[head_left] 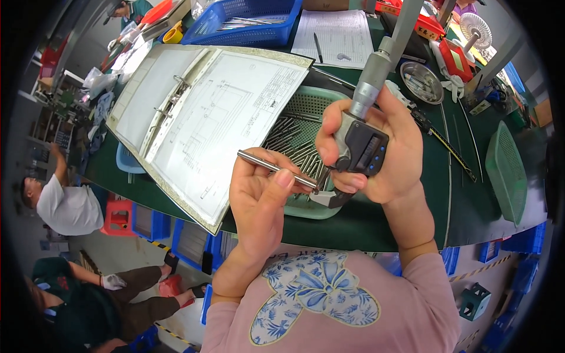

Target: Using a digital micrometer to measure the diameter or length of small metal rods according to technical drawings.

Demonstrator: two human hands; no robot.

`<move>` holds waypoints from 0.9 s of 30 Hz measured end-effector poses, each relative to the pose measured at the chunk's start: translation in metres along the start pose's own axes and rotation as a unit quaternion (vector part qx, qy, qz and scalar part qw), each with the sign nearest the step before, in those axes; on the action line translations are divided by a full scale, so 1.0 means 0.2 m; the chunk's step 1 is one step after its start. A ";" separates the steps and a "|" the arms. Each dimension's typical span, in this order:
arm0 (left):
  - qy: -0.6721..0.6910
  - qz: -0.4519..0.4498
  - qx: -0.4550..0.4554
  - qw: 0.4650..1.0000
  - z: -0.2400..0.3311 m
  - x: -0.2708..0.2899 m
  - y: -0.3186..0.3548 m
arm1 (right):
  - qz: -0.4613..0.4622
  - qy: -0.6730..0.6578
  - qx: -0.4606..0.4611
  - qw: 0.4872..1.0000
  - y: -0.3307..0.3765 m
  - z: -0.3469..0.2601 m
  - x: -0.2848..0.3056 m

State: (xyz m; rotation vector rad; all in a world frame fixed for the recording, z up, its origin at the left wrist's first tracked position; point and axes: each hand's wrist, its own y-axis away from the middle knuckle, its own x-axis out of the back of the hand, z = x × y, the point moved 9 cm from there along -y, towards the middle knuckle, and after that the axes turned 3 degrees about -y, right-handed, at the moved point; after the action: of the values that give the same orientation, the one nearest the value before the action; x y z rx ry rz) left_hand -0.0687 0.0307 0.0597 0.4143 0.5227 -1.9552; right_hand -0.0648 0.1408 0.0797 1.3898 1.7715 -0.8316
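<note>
Between the thumb and fingers of my left hand is a slim metal rod, slanting down to the right. My right hand grips a digital micrometer, its barrel pointing up and its small display facing me. The rod's right end is at the micrometer's jaws; whether they touch it I cannot tell. Below and behind both hands stands a green plastic basket holding many similar metal rods. An open ring binder with a technical drawing leans over the basket's left side.
Behind lie a blue basket of rods, a printed sheet and a pen. On the right are a round metal bowl, a caliper and another green basket. Two people are at the left.
</note>
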 end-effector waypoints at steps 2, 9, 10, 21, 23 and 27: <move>-0.002 -0.001 -0.001 1.000 0.00 0.00 0.00 | -0.002 0.007 -0.005 1.000 0.00 0.01 -0.01; -0.020 -0.003 -0.002 1.000 0.01 -0.01 0.02 | 0.005 -0.025 -0.010 1.000 0.01 0.01 -0.01; -0.020 -0.003 -0.001 1.000 0.02 -0.02 0.02 | 0.010 -0.032 -0.016 0.999 0.01 0.02 -0.01; -0.016 -0.003 -0.001 1.000 0.02 -0.04 0.02 | -0.026 -0.055 -0.029 0.998 0.01 0.03 -0.01; -0.013 0.000 0.004 1.000 0.01 -0.03 0.02 | -0.028 -0.050 -0.023 0.998 0.01 0.02 -0.01; -0.015 0.011 0.007 1.000 0.01 -0.03 0.02 | -0.010 -0.077 -0.036 0.996 0.01 0.04 0.00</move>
State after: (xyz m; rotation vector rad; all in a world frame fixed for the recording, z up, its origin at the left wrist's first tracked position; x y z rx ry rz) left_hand -0.0624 0.0326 0.0637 0.3970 0.4840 -1.9421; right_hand -0.0622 0.1340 0.0757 1.2297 1.6826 -0.8530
